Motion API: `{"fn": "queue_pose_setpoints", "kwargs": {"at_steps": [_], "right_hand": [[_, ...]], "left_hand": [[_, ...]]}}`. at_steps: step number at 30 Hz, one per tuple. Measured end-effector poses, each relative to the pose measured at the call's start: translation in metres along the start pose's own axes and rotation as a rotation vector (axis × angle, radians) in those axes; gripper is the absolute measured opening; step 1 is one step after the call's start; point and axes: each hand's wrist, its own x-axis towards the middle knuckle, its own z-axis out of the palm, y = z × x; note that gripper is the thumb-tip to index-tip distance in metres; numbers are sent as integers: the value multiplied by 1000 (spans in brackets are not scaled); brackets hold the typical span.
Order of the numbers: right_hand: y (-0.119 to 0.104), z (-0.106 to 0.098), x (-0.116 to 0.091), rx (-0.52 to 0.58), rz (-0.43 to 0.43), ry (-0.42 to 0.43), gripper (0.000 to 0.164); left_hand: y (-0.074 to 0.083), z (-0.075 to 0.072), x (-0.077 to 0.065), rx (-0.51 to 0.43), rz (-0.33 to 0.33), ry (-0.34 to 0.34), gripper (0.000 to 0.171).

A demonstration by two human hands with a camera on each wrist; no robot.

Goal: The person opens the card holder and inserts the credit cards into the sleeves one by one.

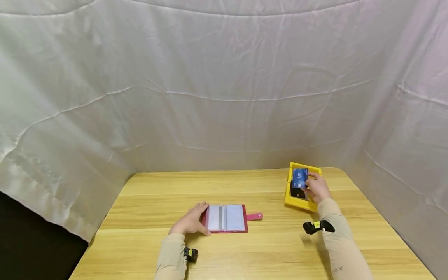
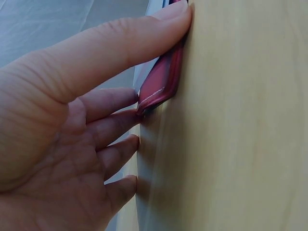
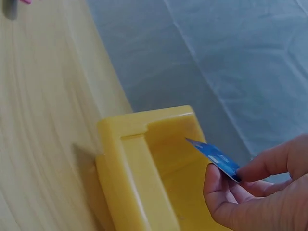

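Note:
My right hand (image 1: 317,188) pinches a blue bank card (image 1: 300,178) between thumb and fingers, over the yellow bin (image 1: 301,203). In the right wrist view the card (image 3: 214,158) tilts near the bin's opening. Below it in the bin lies a black card (image 1: 297,193). Spread open on the table is a red card holder (image 1: 234,217) with clear plastic sleeves and a snap strap (image 1: 254,216) pointing right. At its left end rests my left hand (image 1: 190,221), thumb along the near edge and the fingers, nearly straight, at the left edge.
The wooden table (image 1: 157,194) reaches back to a hanging grey-white curtain (image 1: 224,128), which also closes off both sides. A black area (image 1: 31,237) lies beyond the table at the lower left. Each wrist carries a small black camera (image 1: 317,226).

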Motion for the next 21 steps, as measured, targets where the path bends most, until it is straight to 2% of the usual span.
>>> {"fn": "queue_pose_setpoints", "kwargs": {"at_steps": [5, 10, 21], "right_hand": [[-5, -3, -8, 7, -13, -10, 56], [-7, -1, -21, 29, -4, -64, 55], [2, 18, -44, 86, -35, -181, 46]], "left_hand": [[-1, 1, 0, 1, 2, 3, 102], [-1, 1, 0, -1, -1, 6, 102], [1, 1, 0, 4, -3, 4, 101]]}}
